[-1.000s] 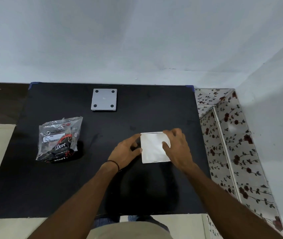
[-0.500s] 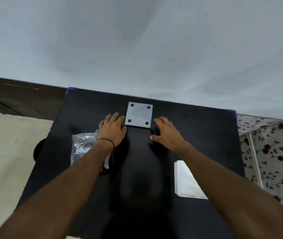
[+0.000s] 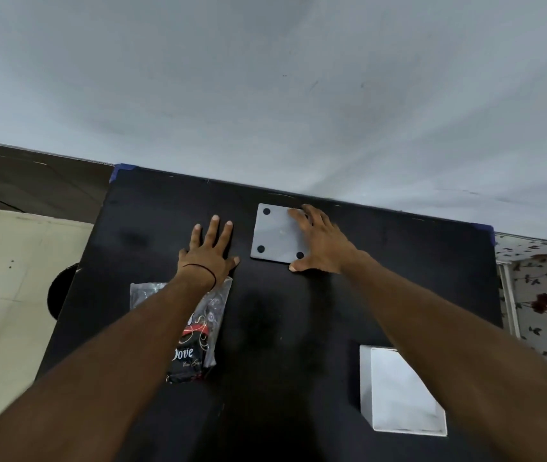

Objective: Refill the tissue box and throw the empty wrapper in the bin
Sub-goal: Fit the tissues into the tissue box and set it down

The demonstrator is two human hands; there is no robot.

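Right hand (image 3: 323,243) is lying spread over the right edge of a grey square plate with four black dots (image 3: 273,235) at the far side of the black table (image 3: 398,261), fingers wide on its top, thumb at its near corner, nothing clasped. Left hand (image 3: 210,255) is resting flat and open on the table just left of the plate, not touching it. The Dove tissue wrapper (image 3: 210,315) is lying partly under the left forearm, and the open white tissue box (image 3: 395,395) is sitting near the body, beside the right forearm.
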